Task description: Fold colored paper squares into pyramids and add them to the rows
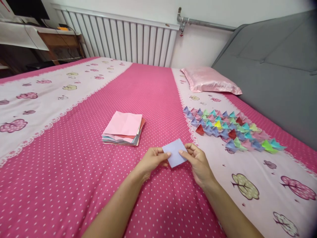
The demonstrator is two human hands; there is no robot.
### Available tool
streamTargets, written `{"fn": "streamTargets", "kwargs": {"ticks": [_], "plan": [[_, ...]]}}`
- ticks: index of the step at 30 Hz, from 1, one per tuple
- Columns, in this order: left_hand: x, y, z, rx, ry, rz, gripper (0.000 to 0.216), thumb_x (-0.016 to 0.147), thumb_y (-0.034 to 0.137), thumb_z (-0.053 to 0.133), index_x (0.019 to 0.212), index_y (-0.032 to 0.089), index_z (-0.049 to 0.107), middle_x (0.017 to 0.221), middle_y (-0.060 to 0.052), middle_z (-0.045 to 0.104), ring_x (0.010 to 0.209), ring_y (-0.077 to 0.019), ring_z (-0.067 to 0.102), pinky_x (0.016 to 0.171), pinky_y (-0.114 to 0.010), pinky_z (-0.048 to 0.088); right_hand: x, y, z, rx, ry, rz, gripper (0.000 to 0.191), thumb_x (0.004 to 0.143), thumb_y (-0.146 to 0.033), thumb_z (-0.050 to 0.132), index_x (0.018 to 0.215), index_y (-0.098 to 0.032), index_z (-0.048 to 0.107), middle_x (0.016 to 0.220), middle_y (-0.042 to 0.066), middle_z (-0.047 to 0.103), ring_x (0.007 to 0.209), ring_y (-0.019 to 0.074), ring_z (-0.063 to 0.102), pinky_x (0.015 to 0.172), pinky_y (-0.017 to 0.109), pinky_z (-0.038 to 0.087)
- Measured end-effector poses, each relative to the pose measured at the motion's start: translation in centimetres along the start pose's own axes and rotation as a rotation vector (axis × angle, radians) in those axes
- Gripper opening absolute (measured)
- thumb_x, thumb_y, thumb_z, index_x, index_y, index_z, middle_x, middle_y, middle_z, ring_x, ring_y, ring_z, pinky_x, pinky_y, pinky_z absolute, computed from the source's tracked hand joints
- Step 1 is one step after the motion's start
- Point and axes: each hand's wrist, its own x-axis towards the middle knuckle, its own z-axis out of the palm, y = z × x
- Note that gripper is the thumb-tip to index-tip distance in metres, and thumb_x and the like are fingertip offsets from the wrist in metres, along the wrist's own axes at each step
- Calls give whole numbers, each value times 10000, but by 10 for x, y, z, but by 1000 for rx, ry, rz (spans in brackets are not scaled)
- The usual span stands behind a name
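A small pale blue paper square is held just above the pink dotted bedsheet. My left hand pinches its left edge with thumb and fingers. My right hand pinches its right edge, thumb on top. A stack of coloured paper sheets, pink on top, lies to the left and a little beyond my hands. To the right lies a spread of several small folded paper pieces in blue, green, red, pink and yellow.
A pink satin pillow lies at the far right by the grey padded headboard. A white radiator runs along the far wall. A wooden shelf unit stands beyond the bed's left edge.
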Motion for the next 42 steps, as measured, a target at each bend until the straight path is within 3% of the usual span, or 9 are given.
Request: {"fn": "streamTargets", "kwargs": {"ticks": [4,10,18,27,33,42], "plan": [[3,-3,0,10,13,71,329,697,394,677,818,89,693,637,-40,620,522,-77,491,544,-205,370,1,2,1,-29,-64,19,370,629,-376,737,896,-168,586,805,49,678,690,176,624,664,298,493],[6,-8,-1,97,-53,80,356,664,433,692,730,83,673,657,-46,623,580,-99,515,595,-224,381,4,8,-1,-76,-43,20,290,623,-397,743,733,-152,635,707,31,665,608,154,592,589,270,470],[7,-3,-2,204,158,188,371,630,452,702,630,82,674,576,-42,613,527,-95,480,544,-226,365,3,10,-1,-195,-65,-36,295,701,-450,659,719,-156,650,664,20,622,601,147,537,572,252,422],[2,0,1,176,14,100,323,662,416,691,626,96,689,551,-41,627,500,-95,518,544,-224,393,7,14,-5,-398,55,-217,406,827,-496,470,567,-194,397,512,-56,350,468,88,313,425,213,245],[0,2,3,110,4,30,289,598,362,754,686,95,688,567,-52,648,501,-100,562,548,-221,431,8,10,-8,-667,82,-376,387,852,-448,456,566,-189,416,504,-58,334,471,88,326,448,226,250],[-2,-5,9,136,-77,-17,359,605,405,744,732,82,655,619,-73,662,508,-91,557,501,-196,392,7,10,-6,-681,89,-395,373,857,-430,444,567,-197,405,502,-60,347,464,91,340,448,226,262]]}}
